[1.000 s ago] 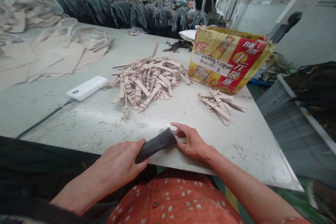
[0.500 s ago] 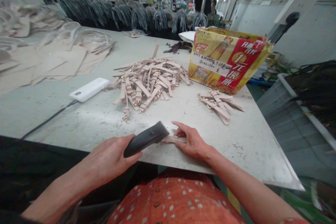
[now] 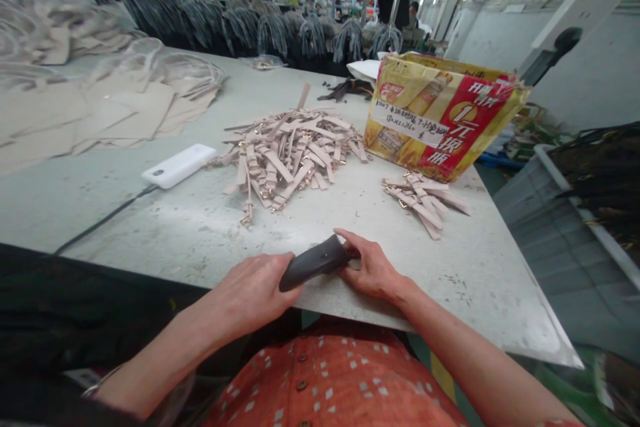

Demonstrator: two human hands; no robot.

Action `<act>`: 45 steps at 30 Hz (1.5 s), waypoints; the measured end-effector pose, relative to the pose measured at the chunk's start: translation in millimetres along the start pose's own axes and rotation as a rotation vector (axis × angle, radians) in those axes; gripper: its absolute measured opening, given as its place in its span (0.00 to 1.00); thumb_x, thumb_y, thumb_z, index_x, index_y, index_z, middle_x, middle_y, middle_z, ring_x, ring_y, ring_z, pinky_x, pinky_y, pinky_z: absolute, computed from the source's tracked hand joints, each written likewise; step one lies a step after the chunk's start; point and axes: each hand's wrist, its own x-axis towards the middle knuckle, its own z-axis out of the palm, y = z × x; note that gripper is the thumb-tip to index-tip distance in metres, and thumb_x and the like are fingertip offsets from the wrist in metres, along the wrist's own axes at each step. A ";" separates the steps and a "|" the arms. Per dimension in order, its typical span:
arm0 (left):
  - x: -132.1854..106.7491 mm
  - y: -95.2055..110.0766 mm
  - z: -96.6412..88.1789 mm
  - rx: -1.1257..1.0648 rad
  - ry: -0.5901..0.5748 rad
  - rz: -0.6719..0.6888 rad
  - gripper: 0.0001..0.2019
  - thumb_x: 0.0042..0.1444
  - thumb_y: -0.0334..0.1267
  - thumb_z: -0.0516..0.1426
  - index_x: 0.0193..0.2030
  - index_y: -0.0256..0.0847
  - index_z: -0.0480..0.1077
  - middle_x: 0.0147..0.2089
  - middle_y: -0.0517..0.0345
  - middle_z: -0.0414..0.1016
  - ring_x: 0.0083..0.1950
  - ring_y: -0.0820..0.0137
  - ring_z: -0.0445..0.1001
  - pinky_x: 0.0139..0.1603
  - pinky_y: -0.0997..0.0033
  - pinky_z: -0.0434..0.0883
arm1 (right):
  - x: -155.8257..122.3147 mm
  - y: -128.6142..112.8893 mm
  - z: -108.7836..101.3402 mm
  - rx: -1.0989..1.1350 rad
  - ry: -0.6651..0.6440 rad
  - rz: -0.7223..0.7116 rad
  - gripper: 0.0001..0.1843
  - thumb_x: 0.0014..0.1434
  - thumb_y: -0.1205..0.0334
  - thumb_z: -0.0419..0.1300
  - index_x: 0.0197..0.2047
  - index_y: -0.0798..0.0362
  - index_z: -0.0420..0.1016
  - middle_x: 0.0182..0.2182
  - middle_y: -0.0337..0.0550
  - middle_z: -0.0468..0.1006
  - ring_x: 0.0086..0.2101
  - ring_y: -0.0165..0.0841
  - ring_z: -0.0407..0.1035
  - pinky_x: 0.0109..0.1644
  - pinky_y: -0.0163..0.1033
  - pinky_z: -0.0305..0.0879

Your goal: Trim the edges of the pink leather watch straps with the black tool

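Observation:
My left hand (image 3: 260, 290) is wrapped around a dark, blunt-ended handheld tool (image 3: 316, 263), whose exact kind I cannot make out. The tool's far end reaches the fingers of my right hand (image 3: 373, 267), near the front edge of the table. My right fingers are bent around a beige buckle strap, which the tool now mostly hides. Beyond the hands lies a big heap of beige buckle straps (image 3: 295, 153) with gold-coloured buckles. A smaller pile of the same straps (image 3: 424, 203) lies to the right, in front of the carton.
A yellow and red carton (image 3: 445, 120) stands at the right back of the table (image 3: 200, 240). On the left are a white device with a cable (image 3: 180, 165) and flat beige pieces (image 3: 115, 107). A grey bin (image 3: 565, 227) stands beyond the right edge.
My left hand has moved right with the dark tool, bringing its end up to my right fingers. The strap visible there before is now covered. The camera view has shifted slightly.

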 end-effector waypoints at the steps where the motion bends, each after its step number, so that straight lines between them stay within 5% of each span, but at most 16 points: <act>1: 0.9 -0.4 0.7 -0.021 0.010 0.004 0.11 0.67 0.45 0.59 0.48 0.45 0.82 0.45 0.47 0.93 0.48 0.51 0.91 0.46 0.60 0.73 | 0.0 -0.7 -0.4 0.007 0.006 0.005 0.49 0.59 0.71 0.73 0.82 0.50 0.72 0.50 0.46 0.89 0.48 0.42 0.82 0.62 0.51 0.79; 9: -15.6 -20.5 2.1 -0.008 0.003 -0.021 0.13 0.67 0.47 0.59 0.48 0.47 0.82 0.44 0.48 0.93 0.47 0.49 0.91 0.45 0.59 0.74 | 1.2 0.3 1.8 0.100 -0.005 -0.001 0.51 0.58 0.71 0.73 0.83 0.47 0.70 0.50 0.42 0.89 0.47 0.39 0.82 0.61 0.49 0.80; 15: -17.7 -6.3 0.5 0.037 -0.028 -0.041 0.12 0.69 0.45 0.59 0.50 0.45 0.82 0.49 0.45 0.94 0.53 0.48 0.92 0.48 0.59 0.75 | 1.7 2.9 3.3 0.083 0.003 -0.018 0.48 0.59 0.70 0.72 0.81 0.51 0.73 0.49 0.44 0.89 0.47 0.40 0.82 0.61 0.48 0.80; 19: -5.8 -1.5 -0.8 -0.012 0.010 -0.019 0.12 0.68 0.44 0.60 0.50 0.45 0.83 0.45 0.46 0.93 0.48 0.50 0.91 0.46 0.60 0.74 | 2.3 3.1 2.6 0.066 0.014 -0.012 0.49 0.58 0.71 0.72 0.82 0.50 0.71 0.49 0.44 0.89 0.47 0.40 0.82 0.61 0.48 0.80; 29: -17.0 -34.8 6.1 -0.064 0.055 -0.041 0.13 0.65 0.50 0.59 0.45 0.46 0.81 0.43 0.46 0.92 0.46 0.48 0.91 0.45 0.58 0.74 | 2.3 0.3 2.8 0.072 0.009 -0.009 0.53 0.57 0.73 0.71 0.84 0.48 0.68 0.49 0.42 0.89 0.46 0.38 0.81 0.61 0.47 0.79; 39: -0.1 -6.6 2.8 -0.013 0.043 -0.031 0.12 0.65 0.46 0.61 0.48 0.45 0.82 0.44 0.45 0.93 0.48 0.50 0.91 0.45 0.60 0.74 | 3.4 5.2 4.0 0.076 0.041 -0.002 0.52 0.56 0.72 0.71 0.83 0.47 0.71 0.49 0.42 0.90 0.47 0.40 0.82 0.61 0.48 0.80; 45: -3.2 -18.8 3.7 -0.042 0.078 -0.044 0.16 0.68 0.50 0.59 0.52 0.45 0.83 0.48 0.45 0.94 0.51 0.50 0.92 0.49 0.60 0.76 | 4.1 2.3 3.3 0.080 0.060 0.011 0.45 0.60 0.69 0.73 0.80 0.50 0.75 0.49 0.44 0.90 0.46 0.38 0.82 0.59 0.47 0.79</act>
